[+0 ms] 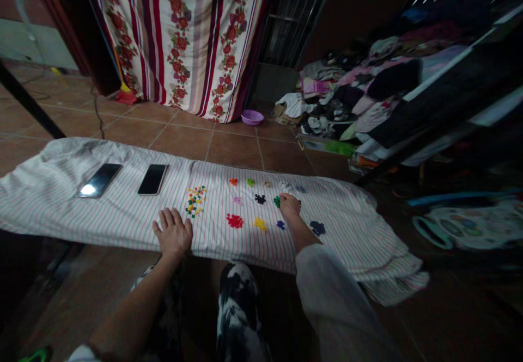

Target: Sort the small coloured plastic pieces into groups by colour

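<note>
A striped white cloth (49, 198) lies across the tiled floor. My left hand (174, 233) rests flat on it, fingers spread, beside a mixed pile of small coloured beads (196, 199). My right hand (289, 205) is curled over the cloth among sorted little heaps, fingers pinched next to a green heap (277, 201); what they hold is too small to see. Nearby lie a red heap (234, 221), a yellow heap (260, 224), a black heap (260, 199) and a dark blue heap (317, 227).
Two dark phones (99, 179) (152, 179) lie on the cloth's left part. A floral curtain (192, 35) hangs behind, with a purple bowl (252, 117) at its foot. Piled clothes (359, 90) and a dark rack fill the right side. My patterned knee (241, 302) is below.
</note>
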Demonstrator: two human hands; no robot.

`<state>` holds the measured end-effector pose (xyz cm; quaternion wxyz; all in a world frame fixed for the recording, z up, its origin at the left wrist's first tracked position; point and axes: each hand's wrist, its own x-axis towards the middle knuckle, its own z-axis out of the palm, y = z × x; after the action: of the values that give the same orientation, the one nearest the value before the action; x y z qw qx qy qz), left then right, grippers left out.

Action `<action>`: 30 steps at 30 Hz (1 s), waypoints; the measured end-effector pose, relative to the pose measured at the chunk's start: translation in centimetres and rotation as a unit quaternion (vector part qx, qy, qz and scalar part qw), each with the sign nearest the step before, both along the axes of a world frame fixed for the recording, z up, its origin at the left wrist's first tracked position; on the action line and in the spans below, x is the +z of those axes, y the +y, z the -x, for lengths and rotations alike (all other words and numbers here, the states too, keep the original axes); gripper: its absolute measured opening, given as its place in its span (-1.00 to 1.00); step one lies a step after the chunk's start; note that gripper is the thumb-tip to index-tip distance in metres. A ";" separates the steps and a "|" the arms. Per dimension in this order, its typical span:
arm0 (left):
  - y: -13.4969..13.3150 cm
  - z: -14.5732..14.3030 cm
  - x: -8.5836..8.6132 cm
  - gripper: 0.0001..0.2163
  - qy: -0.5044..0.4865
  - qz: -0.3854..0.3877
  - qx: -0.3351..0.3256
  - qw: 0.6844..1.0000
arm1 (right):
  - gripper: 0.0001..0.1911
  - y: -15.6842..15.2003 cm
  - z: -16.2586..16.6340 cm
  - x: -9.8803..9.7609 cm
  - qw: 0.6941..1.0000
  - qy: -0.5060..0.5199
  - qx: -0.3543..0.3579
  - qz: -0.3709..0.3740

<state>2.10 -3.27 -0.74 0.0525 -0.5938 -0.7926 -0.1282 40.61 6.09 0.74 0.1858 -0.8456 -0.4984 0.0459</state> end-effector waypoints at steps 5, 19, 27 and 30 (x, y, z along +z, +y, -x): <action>0.0 0.0 0.1 -0.42 -0.005 0.000 0.002 1.000 | -0.61 -0.2 0.2 0.1 1.000 -0.025 0.015 0.005; 0.1 0.0 0.2 -0.42 0.004 0.012 0.005 1.000 | -0.65 -0.3 1.5 -0.5 0.990 -0.049 0.075 -0.110; 0.0 0.1 0.0 -0.42 0.006 0.000 0.004 1.000 | -0.67 -0.4 4.7 -0.9 0.978 -0.030 0.141 -0.147; 0.1 0.1 -0.1 -0.41 0.002 0.006 0.001 1.000 | -0.68 -0.3 5.9 -1.0 0.975 -0.024 0.160 -0.150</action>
<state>1.97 -3.18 -0.79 0.0508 -0.5934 -0.7940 -0.1217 34.74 5.80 -0.30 0.2891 -0.7182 -0.6326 -0.0202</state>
